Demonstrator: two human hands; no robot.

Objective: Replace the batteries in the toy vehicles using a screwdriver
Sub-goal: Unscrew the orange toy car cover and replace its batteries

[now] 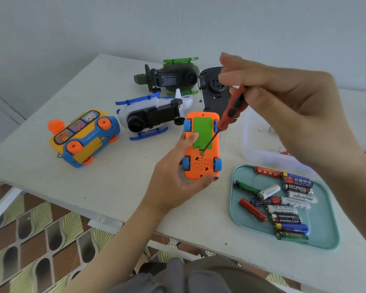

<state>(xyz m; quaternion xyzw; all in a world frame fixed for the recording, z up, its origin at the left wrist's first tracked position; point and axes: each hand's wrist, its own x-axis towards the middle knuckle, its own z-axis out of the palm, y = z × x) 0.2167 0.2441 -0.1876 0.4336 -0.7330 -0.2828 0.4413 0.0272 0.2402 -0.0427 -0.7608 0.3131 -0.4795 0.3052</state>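
I hold the orange toy car [201, 166] belly up in my left hand [178, 172], over the table [125, 187]. My thumb lies on the green battery lid [202, 132], and my other fingers curl under the car's back end. My right hand [294, 98] pinches the red and black screwdriver [230, 111] near the top of its handle, with the fingers bent round it. The thin metal tip sits in the little screw [202, 152] just below the green lid.

The car looks like light, hard plastic. It is smooth, so I think it could slip or twist when I turn the tool. The best place to hold it is by its sides, between the blue wheels [217, 164], with the thumb kept off the screw. The screw is tiny and could get lost easily, I think. The screwdriver is thin, so I should push straight down, but not hard. The batteries [292, 199] lie in the blue-green tray [325, 240] near my right arm.
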